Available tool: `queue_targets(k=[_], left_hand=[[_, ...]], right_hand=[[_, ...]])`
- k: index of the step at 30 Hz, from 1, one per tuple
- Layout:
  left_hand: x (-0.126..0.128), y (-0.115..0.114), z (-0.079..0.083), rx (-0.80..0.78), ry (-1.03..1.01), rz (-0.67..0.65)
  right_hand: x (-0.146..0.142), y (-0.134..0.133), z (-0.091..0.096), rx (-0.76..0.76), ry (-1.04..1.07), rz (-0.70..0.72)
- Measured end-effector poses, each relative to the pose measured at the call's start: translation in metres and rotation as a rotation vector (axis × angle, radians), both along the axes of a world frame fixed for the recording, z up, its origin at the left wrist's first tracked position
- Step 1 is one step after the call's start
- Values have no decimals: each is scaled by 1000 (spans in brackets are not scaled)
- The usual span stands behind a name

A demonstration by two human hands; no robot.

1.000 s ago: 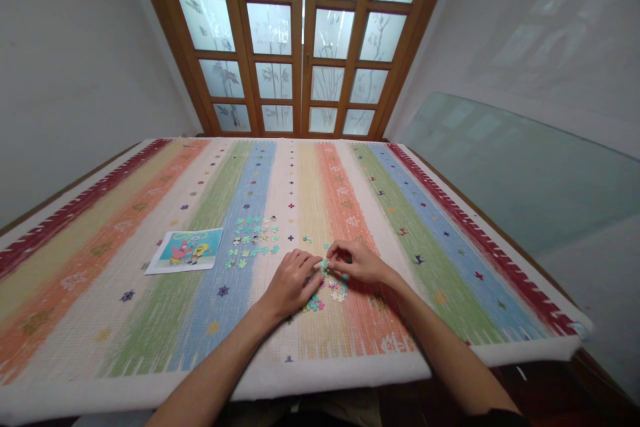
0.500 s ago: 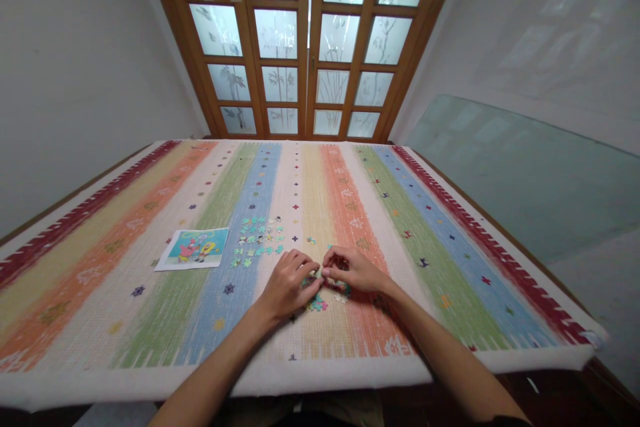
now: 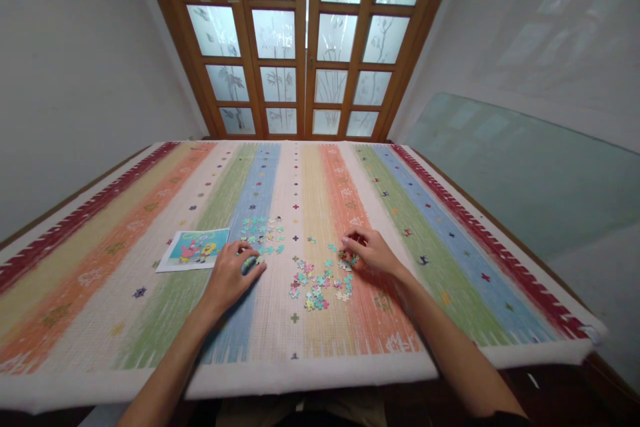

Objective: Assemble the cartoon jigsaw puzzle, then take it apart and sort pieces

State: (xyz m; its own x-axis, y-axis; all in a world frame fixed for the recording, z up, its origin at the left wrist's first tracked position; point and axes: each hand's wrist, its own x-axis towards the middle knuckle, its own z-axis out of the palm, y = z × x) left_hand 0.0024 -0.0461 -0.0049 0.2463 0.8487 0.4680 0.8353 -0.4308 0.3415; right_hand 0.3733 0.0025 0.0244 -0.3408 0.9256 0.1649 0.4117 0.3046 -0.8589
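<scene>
My left hand rests on the striped cloth, fingers curled over a small teal puzzle piece at the near edge of a spread of teal puzzle pieces. My right hand is pinched on pieces at the right edge of a loose pile of mixed-colour puzzle pieces. A cartoon reference picture lies flat just left of my left hand.
A striped multicolour cloth covers the whole table. A pane of glass leans against the right wall. Wooden doors with frosted panes stand beyond the table's far edge.
My hands have parted: the left has moved left to the teal pieces near the picture, the right has shifted slightly up and right, uncovering the mixed pile.
</scene>
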Motion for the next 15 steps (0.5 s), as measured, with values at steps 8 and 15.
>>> queue_targets(k=[8, 15], left_hand=[[1, 0, -6, -7, 31, 3], [0, 0, -7, -2, 40, -13]], right_hand=[[23, 13, -1, 67, -59, -142], [40, 19, -5, -21, -277, 44]])
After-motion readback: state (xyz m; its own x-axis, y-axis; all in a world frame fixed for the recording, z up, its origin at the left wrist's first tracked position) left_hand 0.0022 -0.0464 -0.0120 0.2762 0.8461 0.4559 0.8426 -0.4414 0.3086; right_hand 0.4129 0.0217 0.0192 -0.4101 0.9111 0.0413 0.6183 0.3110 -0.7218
